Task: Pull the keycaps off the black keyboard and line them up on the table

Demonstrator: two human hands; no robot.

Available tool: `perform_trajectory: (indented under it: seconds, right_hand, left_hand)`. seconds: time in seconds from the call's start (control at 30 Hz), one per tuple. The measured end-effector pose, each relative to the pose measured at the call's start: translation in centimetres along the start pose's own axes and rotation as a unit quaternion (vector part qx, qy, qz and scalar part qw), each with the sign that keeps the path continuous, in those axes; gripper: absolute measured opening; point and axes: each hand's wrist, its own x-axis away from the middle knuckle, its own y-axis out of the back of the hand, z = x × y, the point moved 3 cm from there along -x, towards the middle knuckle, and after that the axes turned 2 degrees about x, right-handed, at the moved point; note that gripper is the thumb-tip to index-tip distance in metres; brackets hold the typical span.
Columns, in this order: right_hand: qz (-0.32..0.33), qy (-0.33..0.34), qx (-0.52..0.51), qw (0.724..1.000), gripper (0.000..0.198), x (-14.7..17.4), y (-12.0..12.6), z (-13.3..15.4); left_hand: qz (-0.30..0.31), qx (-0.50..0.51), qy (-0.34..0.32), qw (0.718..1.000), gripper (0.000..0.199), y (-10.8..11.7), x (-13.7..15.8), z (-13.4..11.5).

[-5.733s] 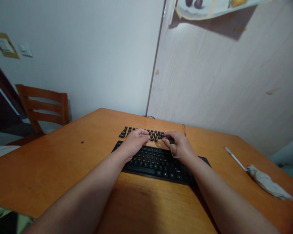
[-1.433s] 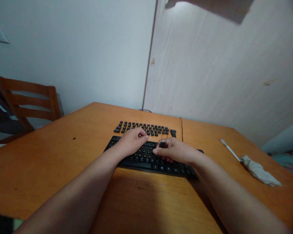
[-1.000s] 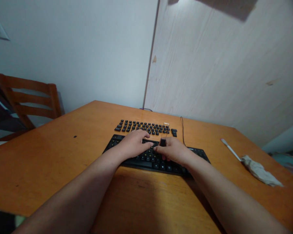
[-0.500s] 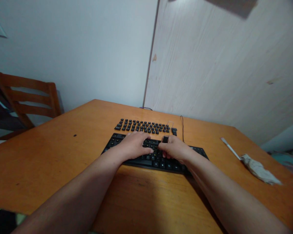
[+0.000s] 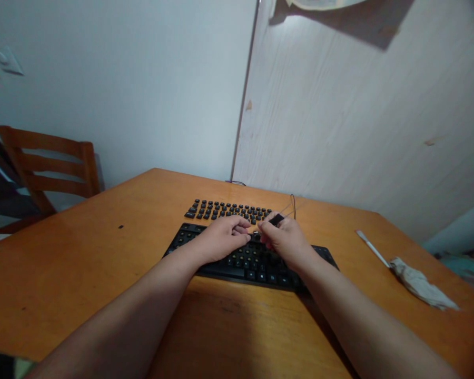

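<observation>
The black keyboard [image 5: 229,272] lies on the wooden table, with many of its keycaps off and small pale switch spots showing. In my right hand [image 5: 285,237] is a keycap puller [image 5: 277,219], a black handle with thin wires running out past my knuckles. The fingers of that hand are closed round it over the upper part of the keyboard. My left hand [image 5: 223,238] rests above the keyboard's left half, thumb and fingertips drawn together close to my right fingertips. A small dark piece, perhaps a keycap [image 5: 256,236], sits between the two hands, partly hidden.
Rows of loose keycaps [image 5: 217,209] are laid out behind the keyboard. A single small black piece [image 5: 120,227] lies to the left. On the right are a white-handled brush [image 5: 373,248] and a crumpled cloth [image 5: 421,284]. A cable [image 5: 293,205] runs toward the wall; a chair [image 5: 55,158] stands at left.
My right hand has lifted from the keys toward my left hand, and the puller has tilted to the right. My left fingers have curled in toward the thumb. The view has tipped slightly upward.
</observation>
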Motion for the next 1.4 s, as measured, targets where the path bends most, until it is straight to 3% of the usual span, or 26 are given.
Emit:
perform_trajectory:
  seconds: [0.1, 0.33, 0.6, 0.8, 0.97, 1.17, 1.4]
  right_hand:
    - [-0.016, 0.035, -0.006, 0.999, 0.018, 0.3, -0.4, 0.3]
    - [-0.013, 0.094, 0.010, 0.995, 0.018, 0.8, -1.3, 0.7]
    - [-0.032, 0.152, 0.033, 0.987, 0.032, 0.8, -0.5, 1.0]
    - [0.002, 0.276, 0.213, 0.937, 0.020, 0.2, 0.1, 0.7]
    - [0.036, 0.312, 0.285, 0.906, 0.017, 0.4, 0.0, 0.6]
    - [0.030, 0.321, 0.314, 0.893, 0.012, 0.0, 0.2, 0.7]
    - [-0.040, 0.225, 0.363, 0.903, 0.018, -2.7, 3.4, -2.1]
  left_hand:
    - [0.017, 0.092, 0.036, 0.995, 0.030, -0.3, 0.2, -0.6]
    - [0.008, 0.184, 0.065, 0.981, 0.019, -0.3, 0.3, -0.5]
    - [0.002, 0.253, 0.091, 0.963, 0.028, -0.2, 0.2, -0.2]
    - [-0.008, 0.306, 0.099, 0.947, 0.030, 0.3, 0.1, -0.4]
    - [0.003, 0.318, 0.099, 0.943, 0.033, 0.3, 0.1, -0.4]
    - [-0.012, 0.284, 0.096, 0.954, 0.034, 0.3, 0.0, -0.1]
    - [-0.150, 0.092, 0.059, 0.983, 0.023, 1.9, -0.6, 0.6]
